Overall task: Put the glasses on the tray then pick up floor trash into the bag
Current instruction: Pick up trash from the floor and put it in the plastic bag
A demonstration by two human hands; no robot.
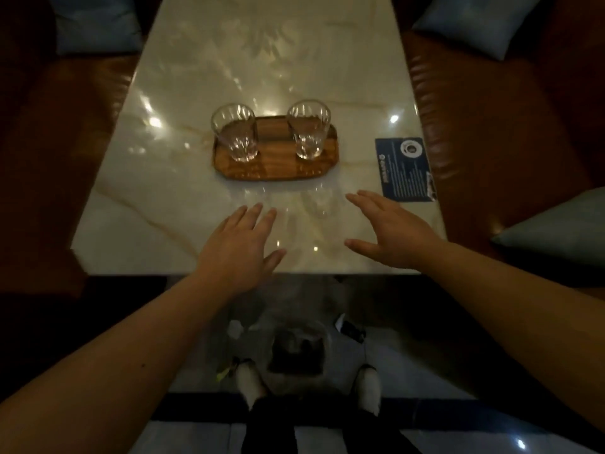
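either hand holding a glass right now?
No: both glasses stand on the wooden tray, while the left hand and right hand are open and empty above the table.

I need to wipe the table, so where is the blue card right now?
In the head view the blue card lies flat on the table near its right edge, right of the wooden tray and just beyond the right hand.

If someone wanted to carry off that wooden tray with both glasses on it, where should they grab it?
Probably by its two short ends, one hand from each side. The wooden tray is a long, shallow oval lying flat on the table, with one glass near its left end and the other glass near its right, so an even, level lift should keep them upright. Both hands are empty.
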